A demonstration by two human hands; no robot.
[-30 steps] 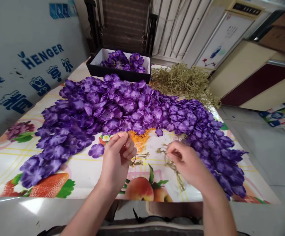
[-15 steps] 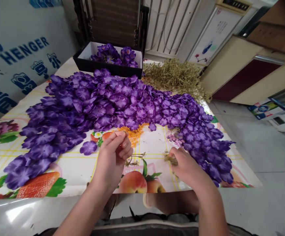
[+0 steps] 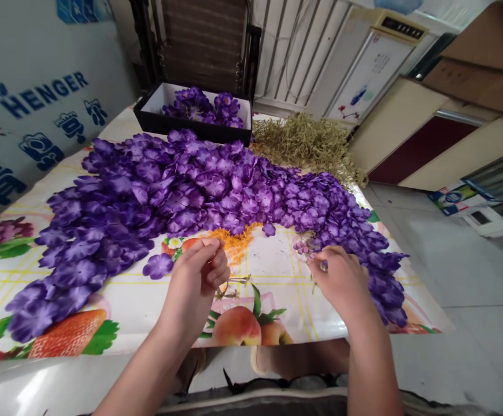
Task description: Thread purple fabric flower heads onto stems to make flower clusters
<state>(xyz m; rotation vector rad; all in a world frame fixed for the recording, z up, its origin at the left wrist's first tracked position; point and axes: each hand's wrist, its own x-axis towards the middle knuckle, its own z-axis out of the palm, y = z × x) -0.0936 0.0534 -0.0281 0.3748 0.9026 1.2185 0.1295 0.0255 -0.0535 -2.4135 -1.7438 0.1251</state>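
My left hand (image 3: 199, 268) is closed above the table's front middle. A thin green-brown artificial flower stem (image 3: 234, 283) with small branched tips pokes out from under its curled fingers. My right hand (image 3: 342, 277) is closed with thumb and forefinger together, at the inner edge of the right-hand heap of purple cloth petals (image 3: 364, 237). Faint greenish bits show beneath its fingertips, too small to make out. Left of my left hand lies a single purple petal (image 3: 158, 266). Tiny orange flower centres (image 3: 236, 242) are scattered just beyond it.
A larger petal heap (image 3: 147, 179) curves across the table. Behind it, a black box (image 3: 151, 118) holds finished-looking purple flowers (image 3: 203, 107). A tangle of green stems (image 3: 307, 138) lies at the back right. The fruit-patterned tablecloth (image 3: 125, 289) ends near my lap.
My right hand has moved right and slightly up, toward the petal heap; the green tuft seen at its fingertips hardly shows now. My left hand stays nearly in place. The view has shifted slightly.
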